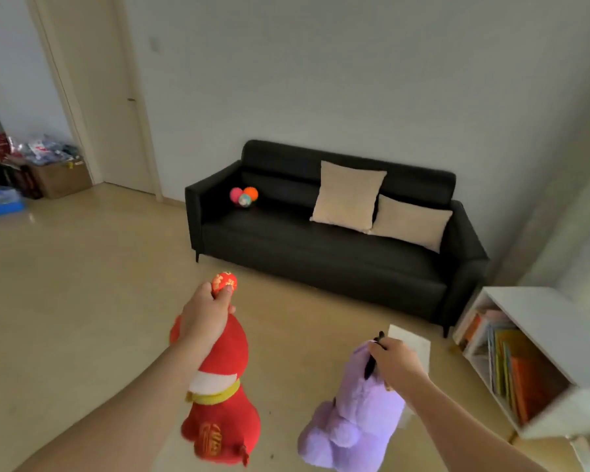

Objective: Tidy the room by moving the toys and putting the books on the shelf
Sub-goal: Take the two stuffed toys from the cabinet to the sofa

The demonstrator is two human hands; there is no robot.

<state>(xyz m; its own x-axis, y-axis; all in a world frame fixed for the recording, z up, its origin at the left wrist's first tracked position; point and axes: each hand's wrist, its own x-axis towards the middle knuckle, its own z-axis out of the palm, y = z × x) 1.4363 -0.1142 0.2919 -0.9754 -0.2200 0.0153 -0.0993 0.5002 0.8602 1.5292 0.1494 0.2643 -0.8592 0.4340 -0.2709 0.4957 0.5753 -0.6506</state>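
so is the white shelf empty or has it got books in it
Not empty: the white shelf holds colourful books standing inside.

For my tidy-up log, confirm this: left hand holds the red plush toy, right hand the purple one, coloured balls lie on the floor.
Wrong: the head view shows the coloured balls on the black sofa, not the floor. Left hand holds the red plush toy, right hand the purple plush toy.
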